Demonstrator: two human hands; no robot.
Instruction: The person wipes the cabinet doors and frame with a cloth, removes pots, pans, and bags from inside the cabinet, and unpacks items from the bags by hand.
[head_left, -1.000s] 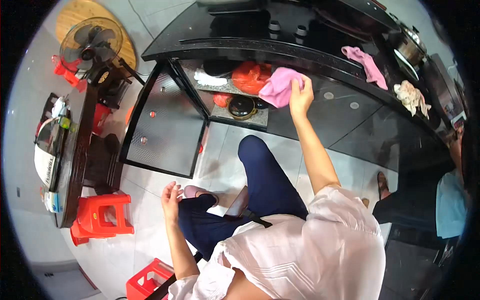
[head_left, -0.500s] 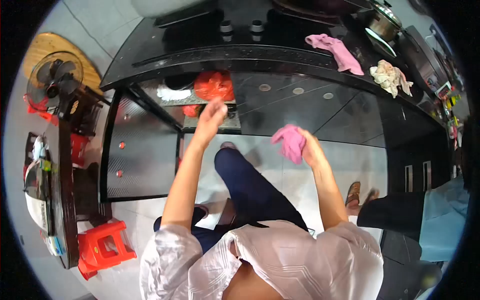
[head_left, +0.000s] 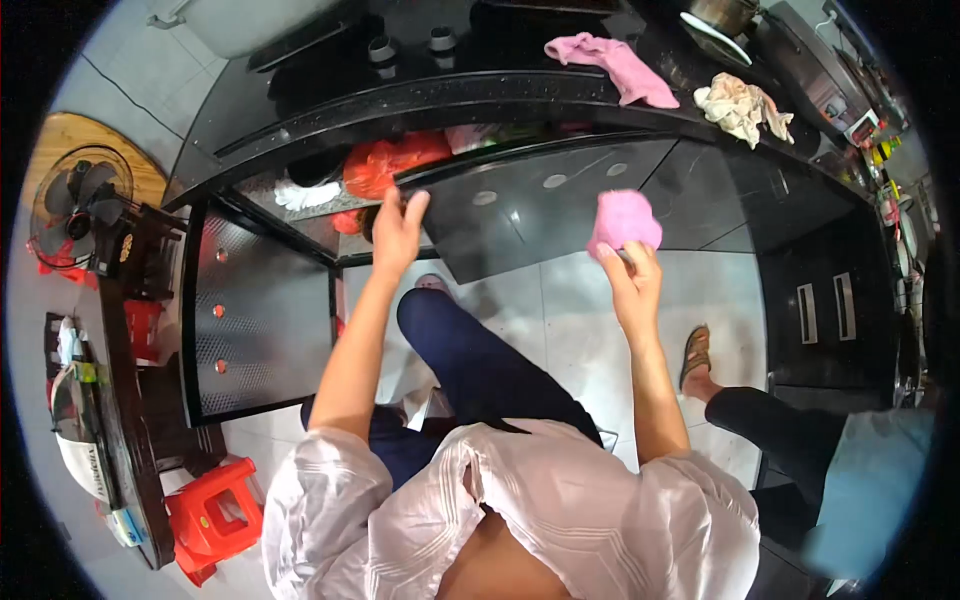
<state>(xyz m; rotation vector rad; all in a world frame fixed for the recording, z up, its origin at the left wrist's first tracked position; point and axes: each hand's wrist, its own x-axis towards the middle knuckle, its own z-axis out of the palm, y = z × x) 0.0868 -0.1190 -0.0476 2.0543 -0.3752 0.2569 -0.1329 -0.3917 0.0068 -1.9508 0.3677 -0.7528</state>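
Observation:
A crumpled pink cloth (head_left: 626,218) is pinched in my right hand (head_left: 636,282), held up in front of the glossy black cabinet door (head_left: 540,210). My left hand (head_left: 398,240) has thumb and fingers apart, close to the left edge of that door, which stands partly swung out; whether it touches the edge I cannot tell. Behind my left hand, inside the cabinet, lie a red plastic bag (head_left: 385,162) and a white bundle (head_left: 306,195).
A second cabinet door (head_left: 262,310) stands wide at the left. On the black counter lie another pink cloth (head_left: 620,70) and a cream cloth (head_left: 742,107). A fan (head_left: 80,205) and red stool (head_left: 215,515) are at left. Another person's leg (head_left: 770,425) is close at right.
The black door has swung outward on its left side. My right hand has raised the pink cloth. My left hand's fingers have spread, and the view has shifted right.

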